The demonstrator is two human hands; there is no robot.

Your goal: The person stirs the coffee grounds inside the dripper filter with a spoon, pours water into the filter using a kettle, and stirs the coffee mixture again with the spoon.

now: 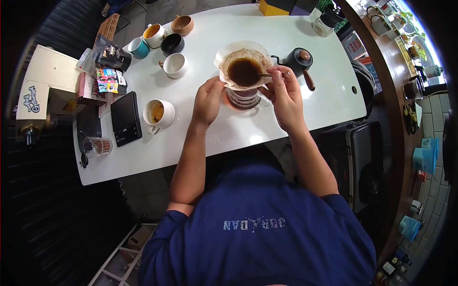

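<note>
Faces a white table (214, 26). Holds a coffee-stained paper filter (225, 55) near the table's middle, just left of a black gooseneck kettle (298, 60) and over a glass coffee server (241, 101). Grips the filter's left edge with the left hand (208, 102). Pinches a thin stirrer (264, 74) in the right hand (286, 99), with the tip in dark coffee (243, 71) inside the filter.

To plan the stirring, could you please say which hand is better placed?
Right hand, probably: it holds the stick dipping into the dark liquid, while the left hand is at the paper filter.
</note>
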